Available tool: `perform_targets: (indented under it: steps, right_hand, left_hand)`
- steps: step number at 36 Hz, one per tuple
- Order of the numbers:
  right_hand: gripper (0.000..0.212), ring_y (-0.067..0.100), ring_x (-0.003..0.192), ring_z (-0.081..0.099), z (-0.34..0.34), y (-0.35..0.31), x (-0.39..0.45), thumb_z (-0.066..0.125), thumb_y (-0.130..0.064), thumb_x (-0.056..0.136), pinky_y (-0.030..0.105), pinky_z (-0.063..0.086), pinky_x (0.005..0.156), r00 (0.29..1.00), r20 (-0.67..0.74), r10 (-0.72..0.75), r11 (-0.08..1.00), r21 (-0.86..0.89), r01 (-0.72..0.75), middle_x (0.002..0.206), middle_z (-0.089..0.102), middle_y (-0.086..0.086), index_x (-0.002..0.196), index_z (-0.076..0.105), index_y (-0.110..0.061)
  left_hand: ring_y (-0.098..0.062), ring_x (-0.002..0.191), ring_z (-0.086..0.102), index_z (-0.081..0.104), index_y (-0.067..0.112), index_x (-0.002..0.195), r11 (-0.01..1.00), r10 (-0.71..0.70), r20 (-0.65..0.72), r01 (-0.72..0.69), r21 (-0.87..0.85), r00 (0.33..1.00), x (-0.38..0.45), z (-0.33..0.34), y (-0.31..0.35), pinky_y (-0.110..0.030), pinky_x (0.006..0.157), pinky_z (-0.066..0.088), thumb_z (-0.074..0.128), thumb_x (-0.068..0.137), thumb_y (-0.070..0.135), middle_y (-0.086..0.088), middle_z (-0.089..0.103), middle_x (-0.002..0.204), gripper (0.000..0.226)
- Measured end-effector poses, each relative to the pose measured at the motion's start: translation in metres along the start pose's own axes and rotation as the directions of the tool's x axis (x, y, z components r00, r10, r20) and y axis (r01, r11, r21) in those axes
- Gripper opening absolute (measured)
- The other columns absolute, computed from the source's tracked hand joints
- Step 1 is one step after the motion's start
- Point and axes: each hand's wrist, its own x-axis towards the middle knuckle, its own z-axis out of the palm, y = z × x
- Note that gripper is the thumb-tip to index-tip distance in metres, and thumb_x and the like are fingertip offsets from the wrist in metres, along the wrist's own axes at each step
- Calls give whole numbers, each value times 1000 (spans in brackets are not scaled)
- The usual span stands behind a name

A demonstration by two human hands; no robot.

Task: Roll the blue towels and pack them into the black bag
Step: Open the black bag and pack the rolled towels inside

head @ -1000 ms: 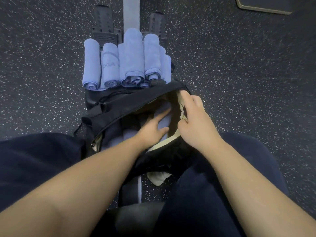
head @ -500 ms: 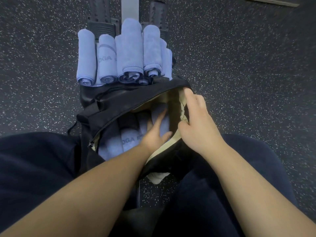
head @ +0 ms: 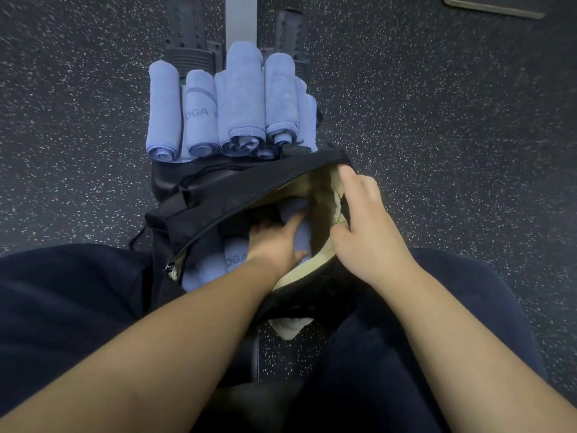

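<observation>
Packing step: left hand (head: 278, 242) flat, pressing rolled blue towel (head: 232, 260) inside black fabric bag (head: 218, 195); right hand (head: 362, 226) pinches bag's cream lining (head: 335, 207) open. Next (judgement): fetch roll from bench-end stack of rolled blue towels (head: 231, 107).

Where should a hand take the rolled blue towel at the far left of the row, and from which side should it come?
Probably around the middle of the leftmost towel, coming from above and from its open left side. It lies as a long roll pointing away from the person, with bare floor on its left and the next roll tight against its right.
</observation>
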Motion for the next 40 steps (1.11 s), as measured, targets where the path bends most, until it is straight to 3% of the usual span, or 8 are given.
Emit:
perform_targets:
  steps: [7, 14, 18, 22, 29, 33, 37, 40]
  right_hand:
    - [78, 11, 67, 46, -1, 0, 0, 43, 4, 75, 25, 38, 57, 1000, -4, 3, 1000, 1, -2, 89, 22, -15, 135, 21, -41]
    - [77, 11, 66, 47, -5, 1, -3, 42, 4, 76, 26, 42, 60, 1000, 23, 0, 1000, -13, 1, 98, 25, -16, 134, 21, -43]
    - [72, 12, 70, 46, -11, 4, -5, 42, 4, 76, 33, 45, 66, 999, 39, 18, 1000, -16, -17, 104, 29, -13, 132, 26, -39]
    - [72, 17, 74, 48, -16, 5, -6, 42, 4, 75, 36, 45, 69, 998, 46, 37, 999, -22, -36, 104, 30, -12, 131, 29, -38]
    - [74, 19, 76, 48, -15, 8, -5, 43, 4, 77, 35, 44, 70, 997, 57, 46, 999, -15, -46, 107, 30, -9, 136, 26, -37]
    - [76, 20, 83, 49, -14, 9, -4, 44, 2, 80, 33, 42, 73, 996, 68, 63, 998, -23, -61, 109, 29, -11, 140, 22, -38]
    - [76, 23, 88, 51, -14, 8, -5, 45, 1, 81, 40, 48, 79, 995, 72, 63, 998, -24, -62, 108, 24, -15, 142, 20, -37]
    - [76, 21, 86, 51, -15, 7, -5, 45, 1, 82, 39, 48, 78, 997, 63, 54, 998, -20, -53, 107, 23, -16, 143, 20, -38]
  left_hand:
    - [-31, 121, 41, 10, 39, 150, 984, 89, -73, -77, 164, 993, -2, 2, -8, -39, 94, 31, 52, 90, 53, -8, 54, 128, 74]
    - [-29, 146, -7, 20, 41, 148, 935, 311, 63, -317, 161, 948, 13, -11, -20, -47, 115, 7, 55, 93, 39, -1, -11, 161, 66]
    - [-20, 143, 20, 26, 43, 147, 954, 175, 57, -155, -255, 983, 22, -10, -22, -32, 112, 26, 48, 93, 51, 18, 7, 159, 59]
    - [-22, 134, 34, 31, 34, 146, 962, 91, -82, -109, -249, 993, 19, -15, -13, -27, 99, 30, 44, 96, 49, 2, 28, 154, 53]
    - [-23, 140, 22, 23, 30, 150, 967, 255, -10, -255, 11, 967, 5, -11, -14, -27, 103, 25, 39, 102, 37, 0, 10, 159, 52]
    - [-29, 147, -6, 34, 31, 143, 870, 431, 147, -454, 193, 890, 10, -1, -28, -46, 116, 18, 69, 83, 18, 2, 3, 161, 71]
    - [-28, 143, -28, 9, 42, 151, 842, 397, 259, -462, 280, 880, 6, -2, -30, -56, 116, -8, 60, 91, 15, 10, -21, 159, 83]
    - [-22, 143, -28, 7, 44, 150, 860, 413, 203, -454, 233, 888, 0, -3, -33, -54, 114, -10, 53, 95, 14, 12, -18, 159, 78]
